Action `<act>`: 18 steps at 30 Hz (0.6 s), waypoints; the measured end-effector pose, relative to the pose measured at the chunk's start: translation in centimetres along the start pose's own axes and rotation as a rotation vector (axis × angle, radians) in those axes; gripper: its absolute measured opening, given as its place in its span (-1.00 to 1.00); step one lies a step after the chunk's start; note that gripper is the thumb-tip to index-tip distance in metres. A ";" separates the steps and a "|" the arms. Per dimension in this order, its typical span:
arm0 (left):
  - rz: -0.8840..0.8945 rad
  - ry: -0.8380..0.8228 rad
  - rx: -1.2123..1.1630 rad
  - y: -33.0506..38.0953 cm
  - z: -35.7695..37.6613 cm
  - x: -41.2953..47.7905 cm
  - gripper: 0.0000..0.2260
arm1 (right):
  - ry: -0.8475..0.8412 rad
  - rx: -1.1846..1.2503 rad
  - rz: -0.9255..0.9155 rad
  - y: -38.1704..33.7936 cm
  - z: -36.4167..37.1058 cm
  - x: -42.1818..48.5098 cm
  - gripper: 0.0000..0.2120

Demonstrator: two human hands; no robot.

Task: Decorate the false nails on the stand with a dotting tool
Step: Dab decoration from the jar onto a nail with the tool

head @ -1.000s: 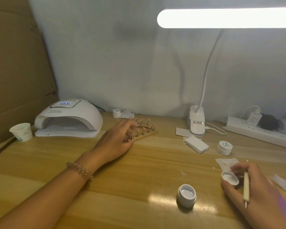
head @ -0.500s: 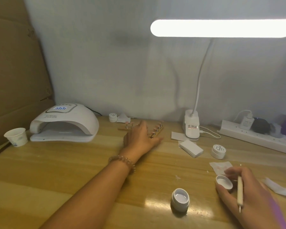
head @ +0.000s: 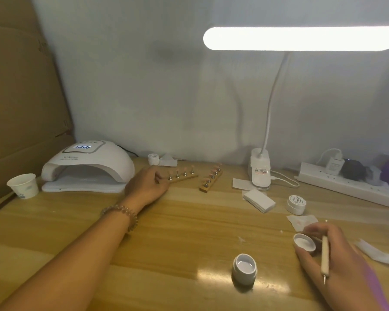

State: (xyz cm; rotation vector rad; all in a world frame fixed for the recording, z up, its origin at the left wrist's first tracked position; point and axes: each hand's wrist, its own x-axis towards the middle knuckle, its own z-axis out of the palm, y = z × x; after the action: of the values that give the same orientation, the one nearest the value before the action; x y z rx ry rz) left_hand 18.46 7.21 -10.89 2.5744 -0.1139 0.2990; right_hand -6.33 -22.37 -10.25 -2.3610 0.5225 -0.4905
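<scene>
Wooden table, white wall, lit lamp

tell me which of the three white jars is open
The front jar, nearest the camera, is lidless; the right jar and back jar are capped.

Left hand holding nail stand, right hand holding dotting tool, lid

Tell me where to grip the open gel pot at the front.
Best grip the open gel pot by its side wall, from the left: its uncapped mouth faces up, and the right hand, holding lid and dotting tool, lies to its right.
</scene>
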 end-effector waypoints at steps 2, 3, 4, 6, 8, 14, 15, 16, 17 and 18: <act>0.022 -0.028 -0.017 -0.7 -0.8 -1.9 -0.84 | -0.011 0.003 0.002 -0.1 -0.1 -0.1 -0.71; 0.042 -0.067 -0.045 -1.0 -1.4 -3.1 -0.83 | -0.019 0.002 0.003 -0.1 -0.1 -0.1 -0.70; 0.067 -0.114 -0.079 -1.4 -2.1 -4.6 -0.83 | -0.025 0.008 0.006 -0.3 -0.2 -0.2 -0.70; 0.132 -0.198 -0.139 -1.9 -3.5 -7.3 -0.85 | -0.016 0.025 0.008 -0.4 -0.4 -0.2 -0.70; 0.188 -0.272 -0.164 -1.9 -4.6 -10.0 -0.85 | 0.017 0.034 -0.018 -0.5 -0.6 -0.4 -0.70; 0.263 -0.381 -0.264 0.2 -5.2 -14.7 -0.74 | 0.131 0.057 -0.385 -2.5 -0.8 -3.2 -0.74; 0.276 -0.397 -0.275 0.8 -4.9 -15.0 -0.75 | 0.081 0.085 -0.426 -2.9 -0.5 -3.7 -0.71; 0.295 -0.416 -0.278 1.4 -4.5 -15.0 -0.77 | 0.024 0.101 -0.451 -3.0 -0.1 -4.0 -0.69; 0.320 -0.440 -0.272 2.1 -4.2 -14.9 -0.80 | -0.034 0.098 -0.463 -3.1 0.2 -4.3 -0.68; 0.348 -0.463 -0.260 2.7 -3.9 -14.7 -0.80 | -0.085 0.083 -0.468 -3.1 0.5 -4.4 -0.66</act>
State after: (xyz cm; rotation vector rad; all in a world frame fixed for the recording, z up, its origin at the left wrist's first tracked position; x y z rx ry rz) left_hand 3.07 7.23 -9.74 2.3082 -0.7229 -0.1840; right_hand -9.06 -17.84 -9.44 -2.4073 -0.0969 -0.6015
